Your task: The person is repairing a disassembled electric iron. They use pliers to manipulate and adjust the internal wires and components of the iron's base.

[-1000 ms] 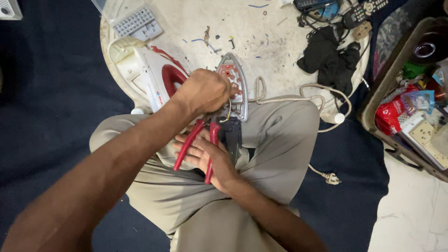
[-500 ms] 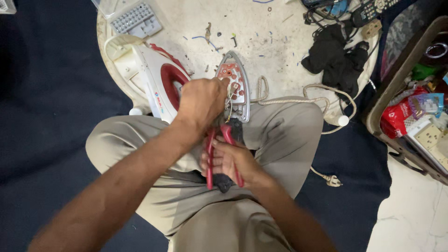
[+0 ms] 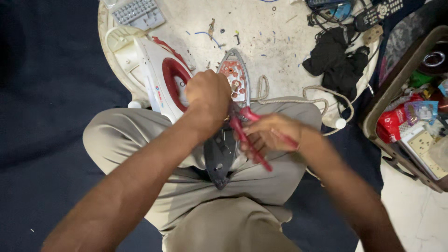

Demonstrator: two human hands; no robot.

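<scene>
My left hand [image 3: 208,95] is closed into a fist over the middle of the iron base [image 3: 227,122], the stripped lower half of a clothes iron that lies across my lap with its pointed end on the round table [image 3: 280,42]. The fingers are curled under, so I cannot tell what they pinch beneath the knuckles. My right hand [image 3: 275,135] is wrapped around the red handles of the pliers [image 3: 247,135]; the handles stand a little apart in my grip, and the nose of the tool points toward the base just below my left fist. Whether the tip bites on anything I cannot tell, since the fist hides it.

The base shows a light plate with reddish parts at the pointed end and a dark part toward my belly. Just to the left of it lies the iron cover [image 3: 156,77], white with a red oval, resting on the table edge and touching my left knee. A pale braided cord [image 3: 289,99] loops from beside the base off to the right. Farther right on the table lies a black cloth [image 3: 338,63]. A grey keypad [image 3: 137,11] sits at the table's top left. At the far right a tray [image 3: 373,121] holds packets and a switch plate.
</scene>
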